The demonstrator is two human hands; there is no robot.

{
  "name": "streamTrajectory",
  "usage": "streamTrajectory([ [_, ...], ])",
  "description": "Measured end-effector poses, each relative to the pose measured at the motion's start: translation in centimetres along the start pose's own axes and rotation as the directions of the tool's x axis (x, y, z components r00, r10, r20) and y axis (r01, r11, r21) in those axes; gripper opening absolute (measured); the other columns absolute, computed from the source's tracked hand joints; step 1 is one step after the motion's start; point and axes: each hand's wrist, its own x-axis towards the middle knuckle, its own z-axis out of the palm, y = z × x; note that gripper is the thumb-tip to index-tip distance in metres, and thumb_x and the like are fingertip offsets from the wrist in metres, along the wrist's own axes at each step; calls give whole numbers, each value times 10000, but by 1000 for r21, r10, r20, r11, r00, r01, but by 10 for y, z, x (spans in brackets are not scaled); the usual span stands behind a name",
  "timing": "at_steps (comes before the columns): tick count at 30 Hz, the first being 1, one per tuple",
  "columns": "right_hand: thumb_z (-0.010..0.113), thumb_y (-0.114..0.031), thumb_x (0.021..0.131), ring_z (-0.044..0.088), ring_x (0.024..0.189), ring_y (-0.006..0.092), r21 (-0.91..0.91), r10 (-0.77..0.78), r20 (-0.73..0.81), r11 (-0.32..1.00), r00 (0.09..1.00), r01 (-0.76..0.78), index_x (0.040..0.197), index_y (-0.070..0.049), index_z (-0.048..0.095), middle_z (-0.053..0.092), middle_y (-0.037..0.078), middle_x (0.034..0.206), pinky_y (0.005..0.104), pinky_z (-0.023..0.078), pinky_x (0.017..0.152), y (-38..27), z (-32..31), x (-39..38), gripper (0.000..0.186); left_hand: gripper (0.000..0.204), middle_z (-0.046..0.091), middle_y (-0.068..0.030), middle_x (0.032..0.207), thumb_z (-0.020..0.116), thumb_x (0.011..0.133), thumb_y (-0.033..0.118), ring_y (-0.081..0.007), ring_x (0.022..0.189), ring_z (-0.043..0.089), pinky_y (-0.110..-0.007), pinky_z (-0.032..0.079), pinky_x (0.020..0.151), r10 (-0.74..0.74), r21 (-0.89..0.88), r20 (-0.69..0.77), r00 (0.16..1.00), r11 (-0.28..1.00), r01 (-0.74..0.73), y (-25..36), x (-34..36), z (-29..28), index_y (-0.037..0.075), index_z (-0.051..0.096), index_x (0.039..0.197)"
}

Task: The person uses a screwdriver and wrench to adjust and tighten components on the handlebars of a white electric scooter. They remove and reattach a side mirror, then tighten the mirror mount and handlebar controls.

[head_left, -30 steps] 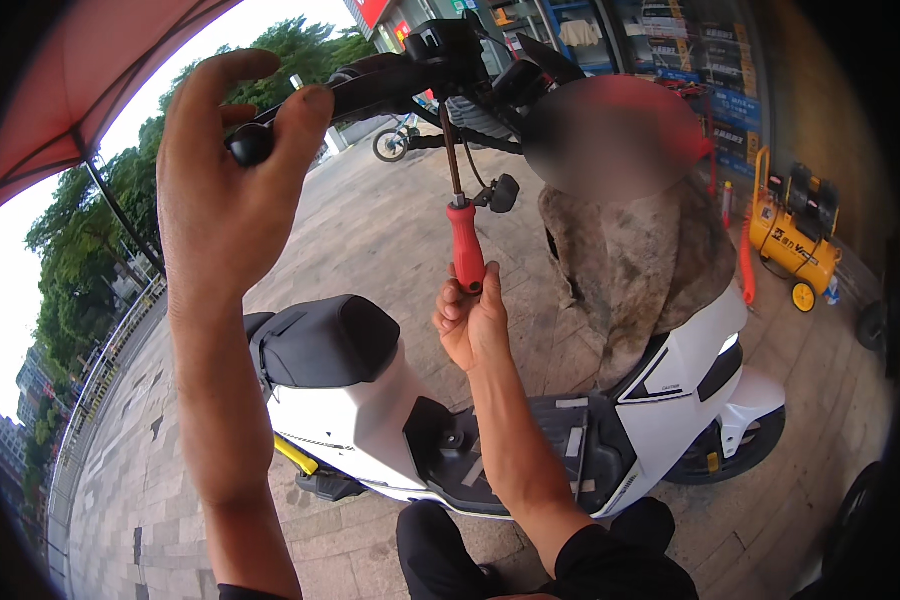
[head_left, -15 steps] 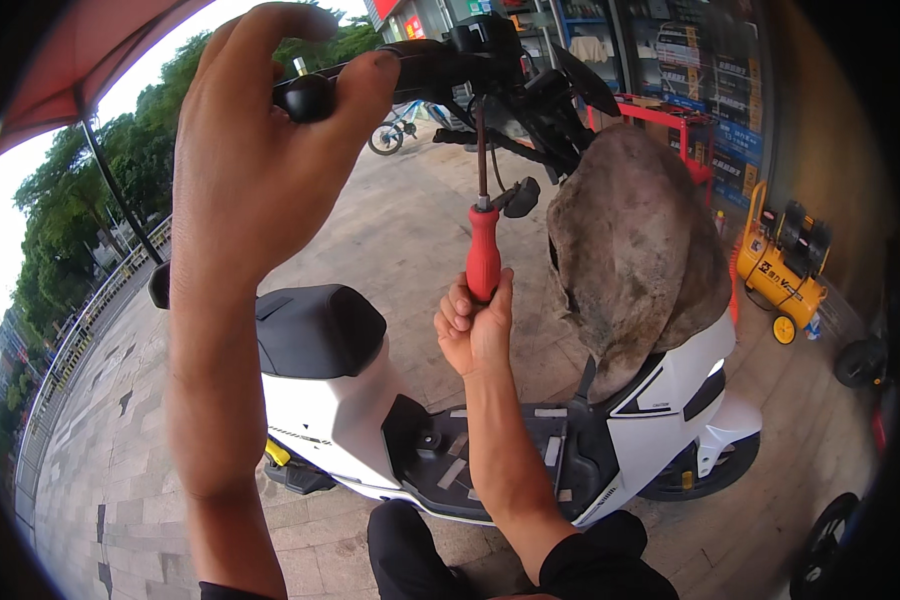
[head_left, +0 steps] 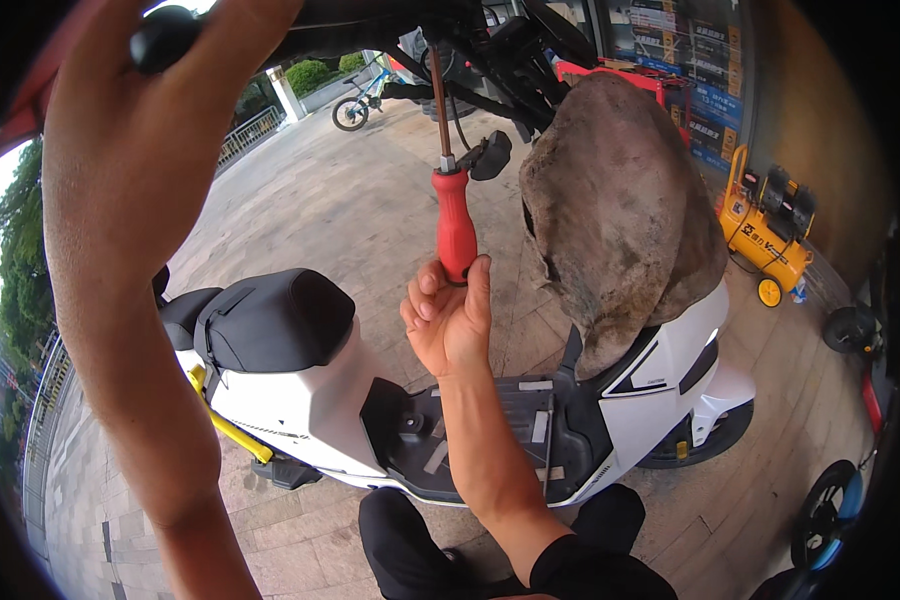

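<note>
My left hand [head_left: 145, 140] is raised at the top left, curled round the black handlebar grip [head_left: 167, 38], with some fingertips cut off by the frame's top edge. My right hand [head_left: 450, 315] holds a red-handled screwdriver [head_left: 451, 222] from below, fingers round the base of its handle. The shaft points up into dark parts under the handlebar [head_left: 335, 30], where its tip is not clearly seen. A small black lever-like part [head_left: 488, 156] hangs by a cable beside it. A stained grey-brown cloth [head_left: 620, 200] is draped over the front of the white scooter [head_left: 650, 380].
The scooter's black seat [head_left: 270, 320] and footboard [head_left: 470, 430] are below. A yellow air compressor [head_left: 760, 240] stands at right, near a red rack [head_left: 670, 100] and stacked boxes [head_left: 710, 80]. A bicycle [head_left: 355, 105] stands behind on the paving [head_left: 300, 180]. Wheels lie at the lower right.
The view has shifted, with the left hand and handlebar now higher and further left in it. The screwdriver sits higher too, still in my right hand and upright under the handlebar.
</note>
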Motion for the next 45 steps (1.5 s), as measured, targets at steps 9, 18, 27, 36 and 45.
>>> streamTrajectory([
  [9, 511, -626, 907, 505, 584, 115, -48, 6, -6, 999, 1000, -7, 989, -75, 553, 553, 8, 787, 277, 400, 551, -2, 9, -2, 559, 547, 661, -127, 1155, 701, 796, 535, -296, 1123, 618, -432, 445, 988, -1, 199, -103, 995, 980, 21, -55, 3, -3, 174, 659, 1205],
  [18, 479, -575, 949, 462, 596, 101, -34, -36, -88, 999, 995, 33, 990, -97, 537, 552, 2, 826, 264, 373, 540, -1, 8, -2, 483, 495, 665, -120, 1140, 712, 810, 501, -267, 1092, 625, -388, 432, 988, 98, 159, -37, 995, 983, -91, -50, 9, -3, 170, 676, 1176],
  [27, 445, -569, 963, 448, 637, 107, 27, 2, 99, 1000, 995, -5, 1021, -80, 538, 514, -6, 777, 264, 370, 555, -3, 3, -1, 501, 475, 654, -89, 1133, 693, 837, 488, -246, 1004, 621, -350, 442, 894, 25, 45, 1, 1000, 999, -25, -25, 7, 2, 142, 659, 1161],
  [36, 519, -666, 868, 419, 555, 81, -73, -37, -6, 997, 999, 37, 1003, -66, 517, 506, -20, 748, 241, 344, 498, 1, -2, 2, 615, 474, 648, -85, 1150, 657, 875, 484, -235, 948, 637, -312, 447, 851, 15, 66, 32, 999, 998, -17, -20, 6, 2, 103, 643, 1158],
  [45, 541, -603, 904, 354, 522, 55, -448, -181, 120, 867, 976, 215, 1108, -77, 472, 489, 7, 723, 198, 289, 466, -2, -10, 13, 568, 476, 647, -100, 1149, 675, 865, 472, -255, 945, 644, -349, 472, 841, 44, 66, 34, 998, 997, -46, -19, 7, 3, 104, 640, 1163],
])
